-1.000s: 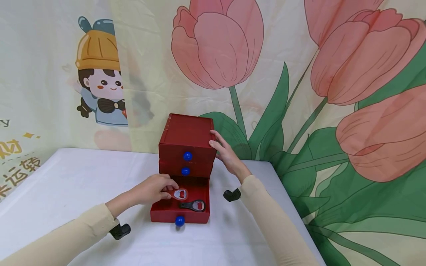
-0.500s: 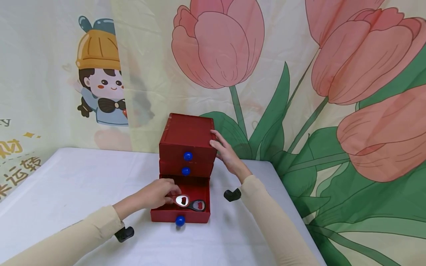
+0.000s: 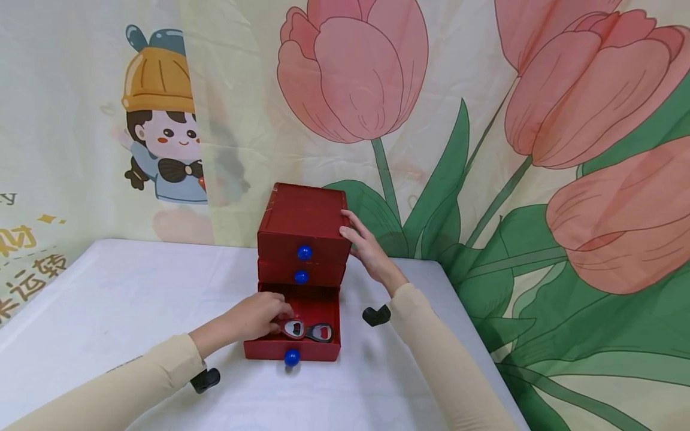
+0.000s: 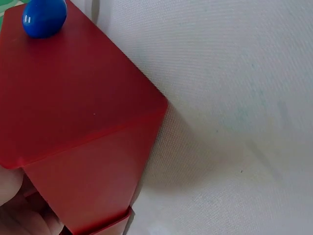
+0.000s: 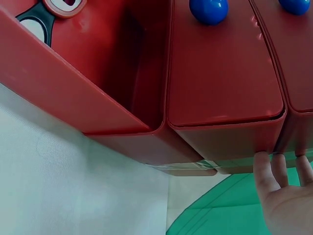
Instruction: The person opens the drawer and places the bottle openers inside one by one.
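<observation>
A red three-drawer cabinet [image 3: 307, 212] stands on the table with its bottom drawer [image 3: 264, 352] pulled out. My left hand [image 3: 256, 317] reaches into that drawer, pinching the handle end of a red-rimmed bottle opener [image 3: 294, 328]. Beside its head lies a black bottle opener [image 3: 321, 333], whose handle is partly covered. In the left wrist view, only some fingers [image 4: 29, 218] show behind the drawer wall. My right hand [image 3: 372, 248] rests against the cabinet's right side near the top, its fingers fairly straight in the right wrist view.
Blue round knobs [image 3: 291, 358] stick out from the drawer fronts. The two upper drawers [image 3: 275, 248] are closed. A white cloth covers the table [image 3: 162, 287], and a printed curtain [image 3: 237, 120] hangs right behind it.
My left hand has moved right and a little down, lowering the red-rimmed opener until its head lies beside the black one. My right hand stays in place.
</observation>
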Motion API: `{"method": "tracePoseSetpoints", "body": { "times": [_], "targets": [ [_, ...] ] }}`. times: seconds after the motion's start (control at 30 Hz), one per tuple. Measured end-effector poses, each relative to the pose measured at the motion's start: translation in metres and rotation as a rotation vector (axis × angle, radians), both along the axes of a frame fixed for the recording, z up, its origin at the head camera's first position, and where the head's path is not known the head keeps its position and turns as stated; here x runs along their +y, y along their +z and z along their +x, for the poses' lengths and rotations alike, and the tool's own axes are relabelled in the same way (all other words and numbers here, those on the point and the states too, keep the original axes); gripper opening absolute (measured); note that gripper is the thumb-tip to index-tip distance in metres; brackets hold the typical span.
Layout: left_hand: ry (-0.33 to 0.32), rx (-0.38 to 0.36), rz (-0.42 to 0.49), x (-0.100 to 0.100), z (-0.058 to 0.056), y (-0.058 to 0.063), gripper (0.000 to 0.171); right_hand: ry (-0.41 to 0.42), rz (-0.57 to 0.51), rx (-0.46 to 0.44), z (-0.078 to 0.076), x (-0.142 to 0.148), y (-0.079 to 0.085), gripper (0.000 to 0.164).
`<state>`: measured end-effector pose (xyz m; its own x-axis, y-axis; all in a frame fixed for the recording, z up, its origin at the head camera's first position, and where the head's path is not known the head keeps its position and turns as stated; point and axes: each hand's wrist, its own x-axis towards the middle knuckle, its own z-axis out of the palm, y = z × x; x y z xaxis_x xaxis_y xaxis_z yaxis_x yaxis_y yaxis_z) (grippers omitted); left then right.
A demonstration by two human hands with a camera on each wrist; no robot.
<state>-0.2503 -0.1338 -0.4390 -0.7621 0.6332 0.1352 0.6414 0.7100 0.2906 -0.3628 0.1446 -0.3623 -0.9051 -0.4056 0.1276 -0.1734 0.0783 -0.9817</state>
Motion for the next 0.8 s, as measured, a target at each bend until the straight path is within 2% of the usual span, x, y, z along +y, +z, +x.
{"method": "tracePoseSetpoints", "body": {
  "times": [0.27,0.43,0.63,0.8],
  "targets": [
    [0.009,-0.013,0.044,-0.003,-0.002,0.0,0.031,0.002,-0.005,-0.002,0.0,0.0,0.0,0.058],
    [0.03,-0.035,0.103,-0.007,0.0,0.008,0.031,0.006,-0.013,-0.007,-0.001,0.001,0.0,0.058],
    [0.082,-0.035,0.154,-0.012,0.007,0.017,0.032,0.011,-0.018,0.004,-0.002,0.001,-0.001,0.058],
    [0.111,-0.087,0.215,-0.016,0.017,0.022,0.035,0.019,-0.017,0.01,-0.001,0.001,-0.001,0.058]
  ]
}}
